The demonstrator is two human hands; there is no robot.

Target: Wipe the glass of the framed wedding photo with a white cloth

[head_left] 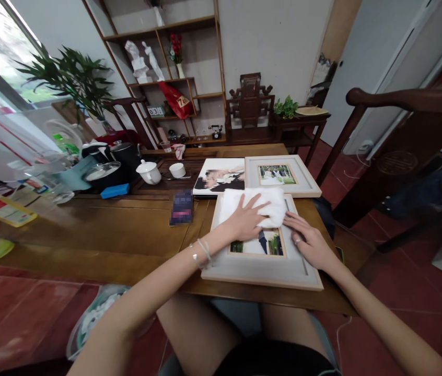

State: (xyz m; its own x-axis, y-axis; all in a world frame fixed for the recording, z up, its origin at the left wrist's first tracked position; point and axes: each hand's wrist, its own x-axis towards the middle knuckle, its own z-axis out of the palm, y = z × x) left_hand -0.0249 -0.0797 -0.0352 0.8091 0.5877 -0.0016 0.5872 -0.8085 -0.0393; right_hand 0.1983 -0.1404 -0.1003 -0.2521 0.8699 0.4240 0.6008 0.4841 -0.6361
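Note:
A picture frame (pixel 221 261) with pale wood edges and a small photo (pixel 275 244) lies flat on the table before me. My left hand (pixel 247 216) is spread flat over a folded white cloth (pixel 231 201), pressing it onto the upper part of this frame. The cloth and hand cover the photo's upper part. On the right side of the same frame rests my right hand (pixel 311 241), fingers stretched out, fingertips near the cloth's right edge. Behind it lie a second frame (pixel 307 180) and a photo album or print (pixel 221 175).
A dark booklet (pixel 182 207) lies left of the frame on the wooden table (pixel 138 224). Further left are a white teapot (pixel 148 171), a white cup (pixel 177 169), a blue block (pixel 115 190) and bottles. A wooden chair (pixel 397 99) stands at right; a waste bin (pixel 95 308) is below.

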